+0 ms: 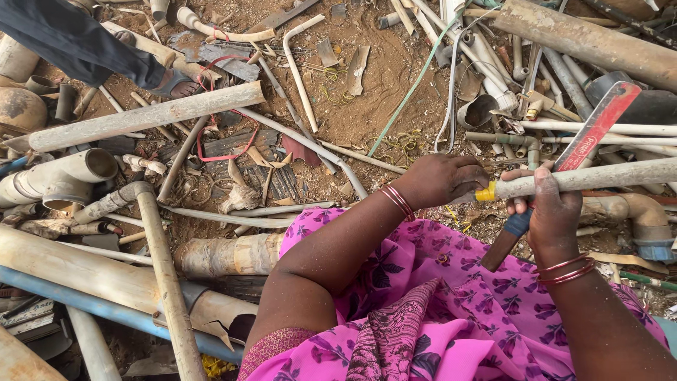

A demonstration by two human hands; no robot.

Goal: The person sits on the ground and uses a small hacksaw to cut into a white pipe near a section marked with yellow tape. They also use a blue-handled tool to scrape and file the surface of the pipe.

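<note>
- The left hand (441, 180) is curled shut at the yellow end cap (485, 192) of a thin grey pipe (599, 176); fingers folded over, knuckles up; red bangles (399, 202) sit on that wrist
- The right hand (546, 212) is wrapped around the same pipe just beside the cap, and the same grip presses a red-bladed tool with a dark handle (585, 141) against the pipe; the blade slants up and to the right past the pipe, the handle end pokes out below the hand
- The pipe runs level from the cap off toward the right edge, held above the lap, over a pink flowered garment (451, 296)
- Bare sandy ground (381, 77) lies ahead, strewn with scrap; a long dirty pipe (141, 118) lies slanted at upper left; a bent white tube (300, 70) sits near the middle top; a wide pipe (585, 41) crosses the top right corner
- A blue pipe (84, 303) lies at lower left under pale ones; a loop of red wire (226, 144) rests near the slanted pipe
- Another person's sandalled foot (173, 85) and dark trouser leg show at top left, well apart from both hands
</note>
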